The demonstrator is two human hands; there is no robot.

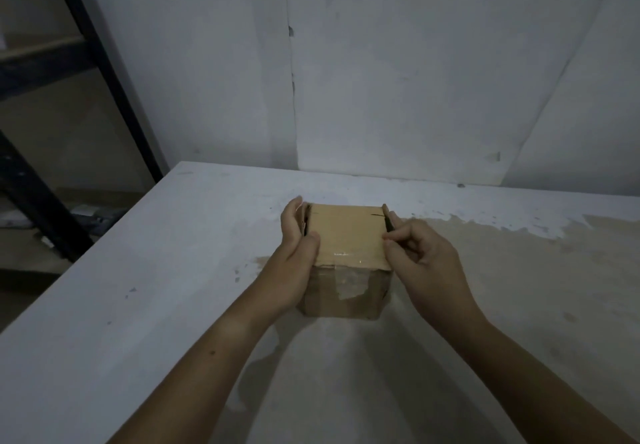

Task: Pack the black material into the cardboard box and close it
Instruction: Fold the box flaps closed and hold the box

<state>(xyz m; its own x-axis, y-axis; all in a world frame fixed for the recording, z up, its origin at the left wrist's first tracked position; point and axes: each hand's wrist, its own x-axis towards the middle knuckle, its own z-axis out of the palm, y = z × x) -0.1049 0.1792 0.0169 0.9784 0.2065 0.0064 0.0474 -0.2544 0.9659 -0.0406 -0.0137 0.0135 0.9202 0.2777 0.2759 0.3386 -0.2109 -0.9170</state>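
**Box closed on top, a hand at each side**

The box (346, 235) stands on the desk (138, 287), near its far edge and in front of the wall (381, 62). Its top flap lies flat and hides the inside, so the black material cannot be seen as such. A dark strip (388, 223) shows along the right top edge; whether it is the material or only a gap cannot be told. Clear tape (346, 282), torn and wrinkled, runs down the near face.

The left hand (298, 246) lies against the box's left side, its fingers (292, 211) nearly straight along the edge and its thumb on the top flap. The right hand (422, 256) is at the right top edge, fingers (398, 235) curled, thumb and forefinger together, pinching the edge by the dark strip.

The desk is pale grey with scuffs at the left, and bare tan where the coating has worn off at the right. The wall is grey-white, with a vertical seam. A dark metal rack (86, 62) stands at the far left, beyond the desk.
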